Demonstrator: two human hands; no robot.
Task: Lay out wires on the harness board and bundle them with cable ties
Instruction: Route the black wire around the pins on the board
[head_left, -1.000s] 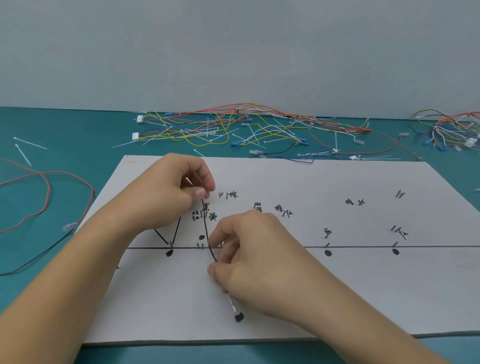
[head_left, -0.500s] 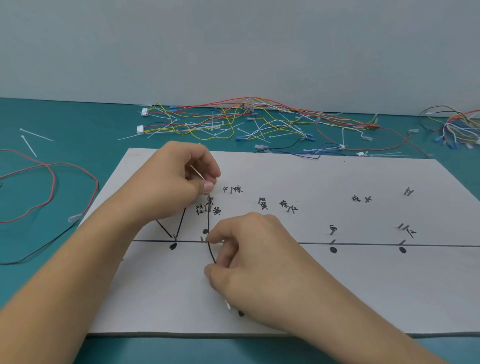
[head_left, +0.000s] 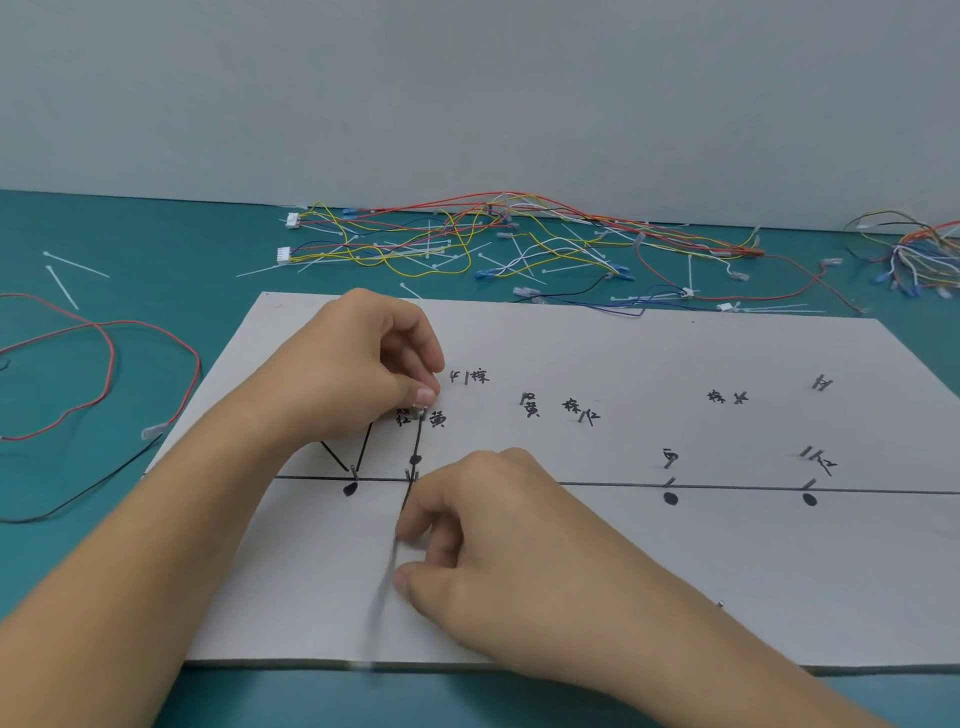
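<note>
Setting: a white rectangular harness board (head_left: 675, 571) lies flat on a teal surface (head_left: 171, 244). It carries handwritten characters, black dots and one long black line (head_left: 727, 487) drawn from side to side.
Landmark: that black line; every place below is given from it.
Task's thing: a thin black wire (head_left: 418, 439) crosses the line's left part at a pair of short metal pins (head_left: 410, 473). Whether it runs between them cannot be told.
Long axis: near to far, almost square to the line, leaning slightly right as it goes away from the person.
Left hand (head_left: 358, 374): beyond the line, fingers curled, pinching the wire's far end by a small pin among the characters.
Right hand (head_left: 498, 551): on the near side of the line, just below the crossing, pinching the wire between thumb and forefinger.
Hands together: apart, one on each side of the line, with the wire straight between them.
Tail: nearer than the right hand the wire is a grey blur; its end cannot be made out.
Nearer hand: the right hand sits closest to the crossing.
Likely step: seating this wire at the pins, which probably depends on keeping it along that near-to-far axis.
Supplies: far beyond the line, past the board, lie a tangle of loose coloured wires (head_left: 467, 239) and white plastic cable ties (head_left: 78, 265).
Progress: no tie shows on the held wire, so bundling looks not yet begun.
</note>
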